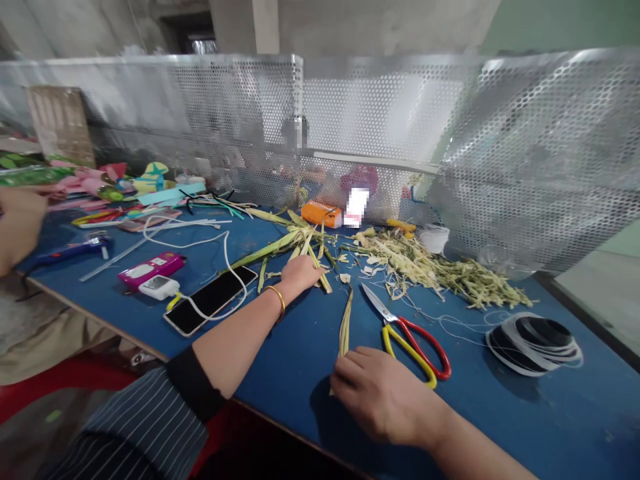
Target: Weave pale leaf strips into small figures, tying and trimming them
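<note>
My right hand [373, 390] is closed round the near end of a narrow, pale green-brown strand of dried leaf [346, 319]. The strand lies lengthwise on the blue table, pointing away from me. Farther forward, my left hand [300, 272], with a gold bangle at the wrist, reaches into a spread of loose dried leaf strips [280, 247]. Its fingers are pinched together at the strips, and the fingertips are partly hidden. Scissors [400, 323] with one red and one yellow handle lie slightly open just right of my right hand.
A thread spool [533, 340] stands at right. Beyond the scissors are plaited pieces [480, 280] and trimmings. A phone [213, 300], white cable and purple box [153, 270] lie left, near a glue gun [75, 252]. Perforated metal [370, 113] borders the back; another person's arm [20, 227] is at far left.
</note>
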A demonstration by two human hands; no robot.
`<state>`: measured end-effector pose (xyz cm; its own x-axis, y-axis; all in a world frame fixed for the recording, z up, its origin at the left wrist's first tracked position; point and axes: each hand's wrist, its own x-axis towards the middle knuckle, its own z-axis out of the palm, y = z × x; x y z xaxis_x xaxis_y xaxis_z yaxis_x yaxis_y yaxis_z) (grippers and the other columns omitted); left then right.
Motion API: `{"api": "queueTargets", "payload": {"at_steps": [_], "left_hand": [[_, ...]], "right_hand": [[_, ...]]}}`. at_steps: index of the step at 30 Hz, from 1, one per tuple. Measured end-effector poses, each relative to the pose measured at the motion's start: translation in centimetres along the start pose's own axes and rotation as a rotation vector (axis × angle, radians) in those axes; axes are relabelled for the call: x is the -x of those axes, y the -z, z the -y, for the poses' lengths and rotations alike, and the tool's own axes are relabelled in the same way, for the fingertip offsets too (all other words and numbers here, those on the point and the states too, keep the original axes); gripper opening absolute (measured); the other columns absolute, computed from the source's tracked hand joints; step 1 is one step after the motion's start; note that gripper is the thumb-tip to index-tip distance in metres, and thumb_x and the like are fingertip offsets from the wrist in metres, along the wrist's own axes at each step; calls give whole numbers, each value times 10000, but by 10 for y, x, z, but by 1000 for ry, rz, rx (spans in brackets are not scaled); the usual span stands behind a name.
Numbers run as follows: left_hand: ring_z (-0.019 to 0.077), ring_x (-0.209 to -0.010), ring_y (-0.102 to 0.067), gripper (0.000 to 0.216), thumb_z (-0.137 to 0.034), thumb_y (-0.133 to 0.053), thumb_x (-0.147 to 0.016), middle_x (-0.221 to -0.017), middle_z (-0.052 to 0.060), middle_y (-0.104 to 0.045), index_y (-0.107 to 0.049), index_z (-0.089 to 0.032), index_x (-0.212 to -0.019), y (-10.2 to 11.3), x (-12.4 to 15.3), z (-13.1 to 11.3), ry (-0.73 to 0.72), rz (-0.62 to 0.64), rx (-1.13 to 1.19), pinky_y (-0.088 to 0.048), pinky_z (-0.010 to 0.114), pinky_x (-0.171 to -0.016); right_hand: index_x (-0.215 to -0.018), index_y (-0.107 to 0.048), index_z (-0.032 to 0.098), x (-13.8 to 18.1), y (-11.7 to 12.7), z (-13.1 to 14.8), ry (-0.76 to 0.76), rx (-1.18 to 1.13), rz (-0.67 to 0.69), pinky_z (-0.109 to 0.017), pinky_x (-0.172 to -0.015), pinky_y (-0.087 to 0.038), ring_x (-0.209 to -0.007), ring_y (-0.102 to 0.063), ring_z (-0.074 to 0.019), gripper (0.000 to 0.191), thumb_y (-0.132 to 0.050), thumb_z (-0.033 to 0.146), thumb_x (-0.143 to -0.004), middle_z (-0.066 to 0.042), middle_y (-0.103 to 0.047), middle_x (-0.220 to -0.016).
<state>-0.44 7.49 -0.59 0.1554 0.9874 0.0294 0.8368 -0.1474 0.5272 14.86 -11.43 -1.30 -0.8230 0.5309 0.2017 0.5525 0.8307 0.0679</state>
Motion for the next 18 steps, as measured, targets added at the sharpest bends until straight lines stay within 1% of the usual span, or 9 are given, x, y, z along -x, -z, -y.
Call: {"api": "queueTargets", "payload": {"at_steps": [2, 4, 5, 6, 9, 11, 14, 16, 18], "left_hand": [[211, -648, -633, 252, -335, -592, -764, -554, 70, -622, -616, -184, -563, 1, 1, -1, 18, 31, 48, -389, 265, -583], [174, -551, -607, 252, -310, -545, -786, -531, 50, -620, -627, -177, -587, 2, 2, -3, 32, 51, 95, -390, 253, -560], [170, -539, -605, 265, -314, -533, -793, -523, 46, -617, -627, -175, -588, 2, 2, -4, 35, 52, 110, -395, 252, -566], [178, -554, -612, 284, -329, -534, -795, -516, 50, -614, -620, -175, -571, 2, 3, -5, 36, 46, 117, -403, 257, -583], [248, -690, -641, 329, -350, -620, -734, -519, 86, -606, -561, -184, -456, 1, 4, -6, 39, 23, 128, -412, 294, -650], [273, -736, -636, 315, -275, -677, -661, -512, 88, -592, -521, -191, -400, 1, 4, -6, 53, 23, 161, -403, 304, -658], [237, -637, -611, 286, -151, -672, -599, -426, 50, -513, -500, -195, -374, -1, 2, -4, 108, 44, 272, -380, 286, -599], [192, -527, -567, 270, -138, -656, -609, -395, 29, -475, -503, -190, -392, -2, 1, -4, 159, 54, 388, -358, 266, -532], [142, -445, -509, 258, -172, -624, -669, -417, 15, -483, -504, -182, -441, -1, 0, -7, 204, 55, 542, -335, 241, -471]], "right_hand": [[-778, -566, 185, 0, 1, 1, -4, -67, -5, -330, -580, -286, -659, -466, -164, 193, -517, 302, -923, -22, -563, -772], [-824, -587, 184, 1, 2, 0, -35, -145, -46, -329, -574, -296, -663, -482, -175, 337, -507, 500, -912, -35, -579, -793], [-859, -600, 181, 1, 3, -1, -55, -174, -79, -329, -569, -300, -657, -486, -180, 425, -469, 583, -903, -44, -586, -803], [-897, -611, 176, 2, 3, -2, -76, -192, -116, -329, -565, -303, -649, -487, -184, 494, -418, 630, -902, -53, -591, -810], [-991, -624, 159, 3, 4, -7, -135, -186, -196, -326, -567, -324, -639, -503, -190, 567, -292, 616, -942, -79, -606, -833], [-1001, -622, 159, 4, 4, -11, -155, -174, -212, -320, -577, -344, -645, -518, -190, 558, -252, 576, -965, -85, -611, -838], [-993, -618, 167, 6, 1, -15, -174, -153, -203, -311, -600, -379, -671, -543, -189, 527, -249, 544, -980, -85, -610, -843], [-1007, -614, 171, 7, 0, -17, -187, -127, -203, -308, -611, -398, -685, -553, -188, 488, -278, 524, -983, -86, -614, -858], [-1012, -611, 172, 9, 1, -19, -208, -90, -226, -308, -611, -408, -691, -559, -188, 432, -318, 488, -988, -87, -620, -871]]}}
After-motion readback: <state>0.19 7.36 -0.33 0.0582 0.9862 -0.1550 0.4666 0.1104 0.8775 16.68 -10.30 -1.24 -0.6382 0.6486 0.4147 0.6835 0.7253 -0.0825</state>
